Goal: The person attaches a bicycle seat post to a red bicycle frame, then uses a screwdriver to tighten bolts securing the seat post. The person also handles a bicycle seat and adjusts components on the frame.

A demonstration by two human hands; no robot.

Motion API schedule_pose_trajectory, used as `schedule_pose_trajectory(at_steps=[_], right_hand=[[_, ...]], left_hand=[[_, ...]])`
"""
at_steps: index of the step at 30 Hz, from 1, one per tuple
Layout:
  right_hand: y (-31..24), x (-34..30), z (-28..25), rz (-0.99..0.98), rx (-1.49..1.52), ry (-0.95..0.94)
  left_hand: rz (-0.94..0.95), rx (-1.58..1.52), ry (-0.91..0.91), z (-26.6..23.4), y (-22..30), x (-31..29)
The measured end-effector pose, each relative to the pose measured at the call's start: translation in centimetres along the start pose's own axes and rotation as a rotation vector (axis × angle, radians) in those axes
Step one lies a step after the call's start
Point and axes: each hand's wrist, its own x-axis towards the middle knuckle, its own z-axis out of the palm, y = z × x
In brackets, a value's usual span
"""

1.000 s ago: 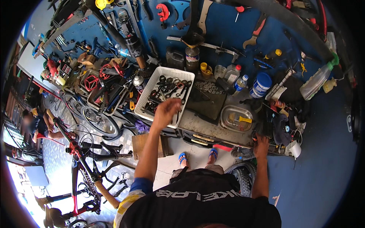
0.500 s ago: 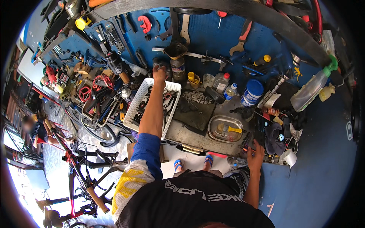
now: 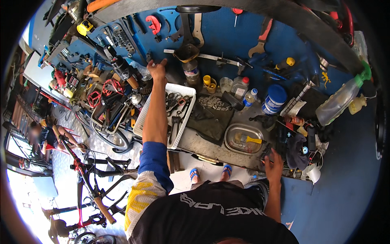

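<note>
From right hand [image 3: 274, 164]: bare front strip of table [image 3: 200, 143] runs toward 9–10 o'clock, passable up to white basket [image 3: 140, 124]. Metal tray [image 3: 246, 129] sits at 10–11, low wall, room over it. Blue tub [image 3: 274, 99] stands tall at 12. Dark cloth [image 3: 296, 153] crowds 2, white cup [image 3: 313, 173] 3.

From left hand [image 3: 157, 70]: dark jug [image 3: 174, 76] near at 3–4, then bottle [image 3: 191, 73] with funnel [image 3: 187, 53] on top, high obstacle. Black tube [image 3: 123, 72] in the way at 9. Own forearm [image 3: 154, 118] blocks 6; basket's right half open from above at 5. Dark mat [image 3: 209, 120], 4–5: low chain [image 3: 213, 103] on it, room above.
</note>
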Motion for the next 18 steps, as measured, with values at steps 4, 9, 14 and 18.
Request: schedule_pose_trajectory(at_steps=[4, 9, 14, 18], right_hand=[[-2.7, 2.0, 1.7, -0.068, 0.103, -0.028], [-4.7, 4.1, 2.1, -0.152, 0.119, -0.027], [-8.4, 6.4, 2.0, -0.257, 0.233, -0.013], [-11.7, 8.8, 1.6, -0.33, 0.324, -0.026]], left_hand=[[0.327, 0.416, 0.038, -2.4, 4.9, -1.0], [0.495, 0.74, 0.124, -1.3, 7.9, -7.8], [0.598, 0.762, 0.06, -2.5, 11.0, -13.2], [0.528, 0.816, -0.225, -2.1, 13.9, -18.9]])
